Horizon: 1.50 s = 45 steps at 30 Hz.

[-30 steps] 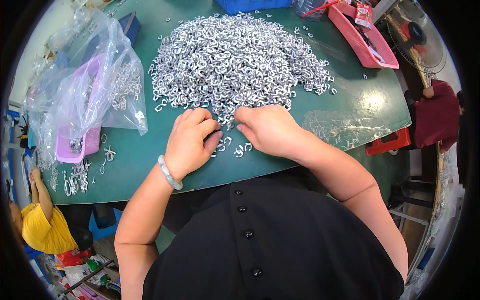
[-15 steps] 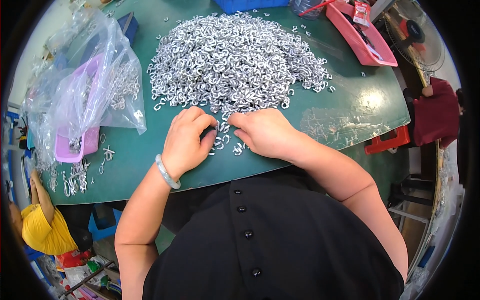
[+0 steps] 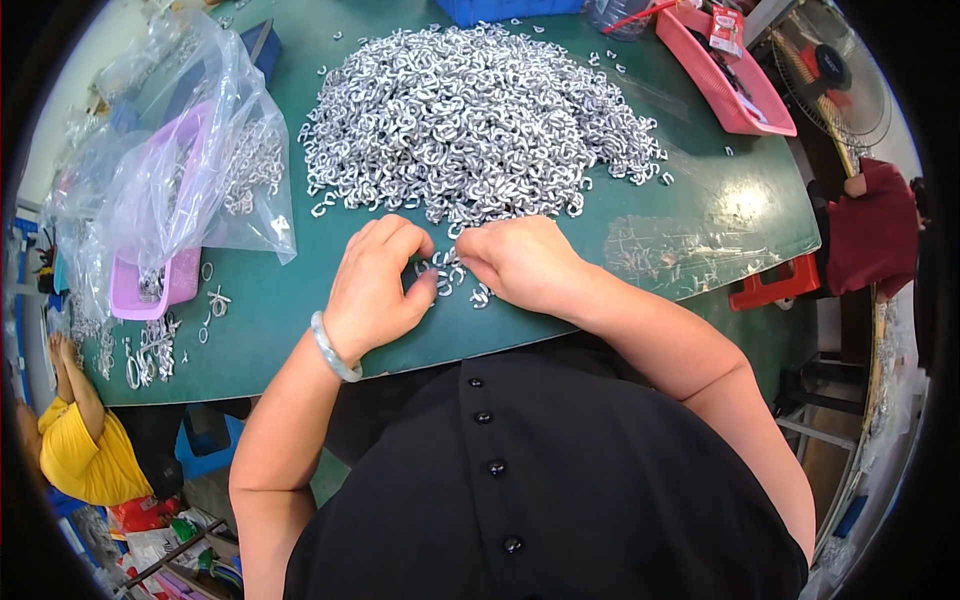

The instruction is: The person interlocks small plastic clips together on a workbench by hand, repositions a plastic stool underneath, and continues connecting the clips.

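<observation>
A big heap of small silvery-white C-shaped metal links (image 3: 460,120) lies on the green table (image 3: 270,330). Just in front of it, a few loose links (image 3: 445,272) are scattered between my hands. My left hand (image 3: 378,275), with a pale bangle (image 3: 333,348) at its wrist, rests on the table left of these. Its thumb and index finger are apart, and loose links show in the gap. On the other side, my right hand (image 3: 525,262) has thumb and index finger closed together beside the loose links. Whatever is between those fingertips is hidden.
On the left, a clear plastic bag (image 3: 245,215) partly covers a purple basket (image 3: 150,300), with metal rings nearby. A pink basket (image 3: 715,85) and blue bin (image 3: 500,10) stand at the back. People in yellow (image 3: 90,455) and dark red (image 3: 875,225) are at the sides.
My left thumb has moved down, away from the index finger, widening the gap between them. The right hand stays nearly in place, and the loose links between the hands have shifted slightly.
</observation>
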{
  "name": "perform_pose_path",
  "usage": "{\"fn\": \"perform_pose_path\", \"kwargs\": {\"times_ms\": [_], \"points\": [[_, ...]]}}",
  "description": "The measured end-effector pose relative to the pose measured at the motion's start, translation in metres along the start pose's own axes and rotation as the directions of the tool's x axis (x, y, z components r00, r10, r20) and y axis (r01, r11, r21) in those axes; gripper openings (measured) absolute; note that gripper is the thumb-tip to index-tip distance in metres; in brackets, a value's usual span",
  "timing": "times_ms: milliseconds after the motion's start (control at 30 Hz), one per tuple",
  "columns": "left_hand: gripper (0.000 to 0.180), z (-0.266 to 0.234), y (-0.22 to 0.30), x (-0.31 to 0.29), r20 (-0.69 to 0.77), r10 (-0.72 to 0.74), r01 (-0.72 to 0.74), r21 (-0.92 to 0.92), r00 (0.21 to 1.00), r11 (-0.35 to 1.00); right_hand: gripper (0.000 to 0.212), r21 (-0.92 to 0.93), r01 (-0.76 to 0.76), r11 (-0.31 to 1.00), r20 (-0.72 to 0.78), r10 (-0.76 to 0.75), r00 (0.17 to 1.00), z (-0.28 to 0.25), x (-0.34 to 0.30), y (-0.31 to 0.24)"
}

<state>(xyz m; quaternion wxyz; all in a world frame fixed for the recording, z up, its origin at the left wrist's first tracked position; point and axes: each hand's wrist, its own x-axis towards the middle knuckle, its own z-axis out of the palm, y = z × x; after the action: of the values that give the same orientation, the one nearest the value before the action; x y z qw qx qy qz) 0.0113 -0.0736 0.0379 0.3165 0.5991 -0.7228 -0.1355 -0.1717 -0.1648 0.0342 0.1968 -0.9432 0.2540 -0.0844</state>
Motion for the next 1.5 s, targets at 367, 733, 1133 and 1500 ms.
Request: {"fn": "perform_pose_path", "kwargs": {"times_ms": [367,733,1133,1500], "points": [[0.017,0.002,0.002,-0.002,0.083,0.062,-0.063,0.008,0.995,0.998,0.021,-0.027,-0.031,0.999,0.003,0.032,0.999,-0.013,-0.009,0.003],[0.017,0.01,-0.011,0.011,-0.154,-0.18,0.176,-0.035,0.972,0.984,0.019,0.07,0.068,0.995,0.102,-0.074,0.992,-0.015,-0.006,-0.003],[0.007,0.018,-0.016,0.022,-0.132,-0.244,0.242,-0.033,0.961,0.97,0.019,0.002,-0.018,1.0,0.046,0.018,0.999,-0.017,-0.01,0.008],[0.005,-0.007,-0.014,0.009,0.065,-0.299,0.306,-0.173,0.952,0.936,0.014,0.002,-0.033,0.999,0.063,0.033,0.997,-0.012,-0.004,-0.004]]}}
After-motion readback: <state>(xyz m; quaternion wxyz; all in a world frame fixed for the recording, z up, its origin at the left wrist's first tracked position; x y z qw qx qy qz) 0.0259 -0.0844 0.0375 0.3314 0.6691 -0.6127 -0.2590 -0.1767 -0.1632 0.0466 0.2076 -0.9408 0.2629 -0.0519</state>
